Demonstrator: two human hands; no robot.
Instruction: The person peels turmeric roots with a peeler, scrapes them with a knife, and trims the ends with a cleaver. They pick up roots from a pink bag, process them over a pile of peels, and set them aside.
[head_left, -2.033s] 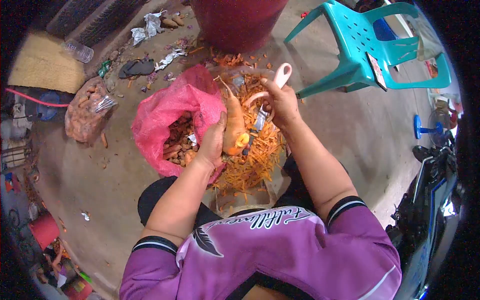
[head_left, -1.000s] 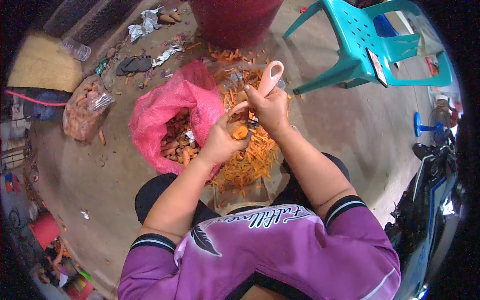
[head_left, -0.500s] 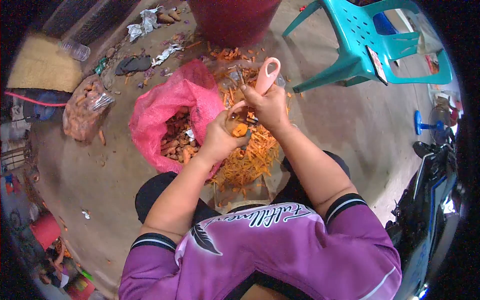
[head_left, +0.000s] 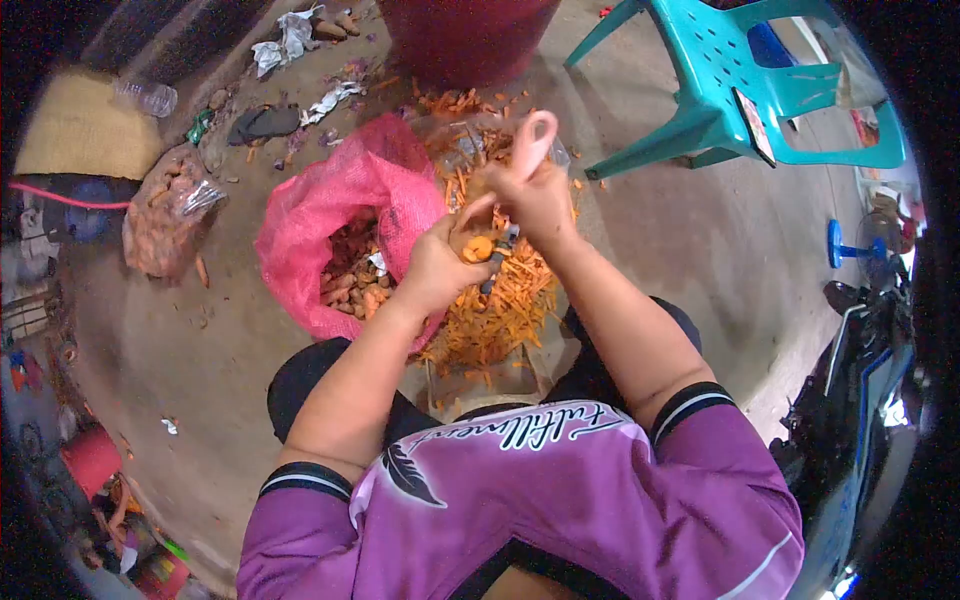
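Head view: our left hand [head_left: 436,270] grips the carrot [head_left: 478,248] above the orange peelings [head_left: 500,325], while our right hand [head_left: 545,205] clasps the pink peeler [head_left: 530,150] over it. We seem to be mid-peel; the next stroke calls for steady holding and even pressure.

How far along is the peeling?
Done: a heap of peelings suggests plenty; finished count unclear.
In hand: left hand holds a carrot, right hand the peeler.
Left: probably the roots in the pink sack. Can't tell whether the plastic bag is done or waiting.
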